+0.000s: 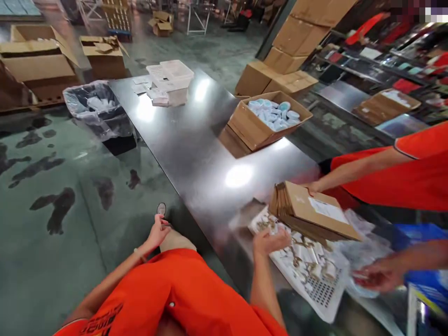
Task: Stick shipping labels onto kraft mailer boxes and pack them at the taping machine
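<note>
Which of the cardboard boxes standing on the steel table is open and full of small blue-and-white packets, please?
The tilted open box at the table's right edge; the stack of flattened cartons nearer the wearer's right hand is closed flat.

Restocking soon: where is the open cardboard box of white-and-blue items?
Head view: the open cardboard box sits on the steel table's far right edge, beyond the stack of flat cartons.

No text can be read. A white label (pixel 328 209) is seen on the stack of flat cartons (pixel 313 212), but its print is too blurred to make out. Dark lettering (pixel 105 319) is seen on the orange clothing (pixel 182 294), also illegible.
</note>
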`<state>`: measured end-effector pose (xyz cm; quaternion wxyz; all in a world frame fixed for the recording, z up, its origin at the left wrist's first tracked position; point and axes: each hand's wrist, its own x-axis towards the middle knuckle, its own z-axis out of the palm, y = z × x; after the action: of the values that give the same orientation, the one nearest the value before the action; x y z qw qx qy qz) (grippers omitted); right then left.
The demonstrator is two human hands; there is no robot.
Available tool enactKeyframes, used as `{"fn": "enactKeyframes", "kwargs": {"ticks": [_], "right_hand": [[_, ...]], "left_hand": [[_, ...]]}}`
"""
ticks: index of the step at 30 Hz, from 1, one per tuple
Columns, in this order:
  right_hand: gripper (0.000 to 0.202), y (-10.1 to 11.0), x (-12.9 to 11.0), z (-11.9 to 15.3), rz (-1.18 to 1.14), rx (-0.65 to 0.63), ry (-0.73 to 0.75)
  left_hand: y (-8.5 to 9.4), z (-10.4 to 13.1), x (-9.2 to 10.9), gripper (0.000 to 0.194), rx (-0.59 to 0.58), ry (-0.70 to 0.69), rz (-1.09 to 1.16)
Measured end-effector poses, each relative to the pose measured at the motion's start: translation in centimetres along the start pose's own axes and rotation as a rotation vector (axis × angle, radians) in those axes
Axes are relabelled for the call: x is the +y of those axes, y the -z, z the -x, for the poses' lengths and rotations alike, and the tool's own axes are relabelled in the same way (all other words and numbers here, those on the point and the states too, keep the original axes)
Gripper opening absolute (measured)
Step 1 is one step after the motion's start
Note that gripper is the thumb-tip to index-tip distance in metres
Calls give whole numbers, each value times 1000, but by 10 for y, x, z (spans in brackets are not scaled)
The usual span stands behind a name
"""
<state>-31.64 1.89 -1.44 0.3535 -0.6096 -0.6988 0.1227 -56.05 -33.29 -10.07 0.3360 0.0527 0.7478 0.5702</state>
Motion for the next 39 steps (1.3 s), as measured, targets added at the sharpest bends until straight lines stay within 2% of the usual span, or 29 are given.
{"fn": "enactKeyframes", "kwargs": {"ticks": [3,5,8,12,16,19,21,23,25,27,29,31,34,36,39], "right_hand": [[63,-105,-69,10,-15,-118,138],[57,-171,-124,10,-26,-215,130],[53,-250,-208,11,-18,-424,105],[54,-328,-309,16,-43,-749,219],[71,-400,-396,19,41,-966,300],[78,-454,-444,21,30,-1016,305],[78,-487,-464,24,-43,-1024,283],[73,-514,-476,28,-123,-993,232],[64,-535,-486,33,-166,-925,134],[54,-549,-500,39,-168,-844,-5],[46,-557,-518,43,-172,-791,-133],[40,-561,-538,45,-189,-771,-210],[34,-562,-559,44,-195,-773,-270],[31,-560,-566,44,-183,-774,-311],[27,-559,-570,46,-194,-759,-370]], "left_hand": [[29,-64,34,51,-41,-28,-24],[56,-106,66,48,-53,-40,-59],[103,-168,123,45,-33,-72,-71],[168,-252,189,41,115,-124,-51],[223,-350,236,46,262,-165,-56],[259,-447,280,53,266,-245,-154],[274,-526,322,59,210,-317,-266],[276,-610,371,66,121,-380,-391],[264,-687,421,69,6,-437,-510],[242,-750,461,74,-106,-476,-606],[219,-795,486,75,-200,-498,-666],[199,-824,497,66,-271,-513,-712],[180,-848,494,54,-312,-523,-761],[172,-852,487,51,-318,-522,-771],[166,-842,475,43,-320,-517,-792]]}}
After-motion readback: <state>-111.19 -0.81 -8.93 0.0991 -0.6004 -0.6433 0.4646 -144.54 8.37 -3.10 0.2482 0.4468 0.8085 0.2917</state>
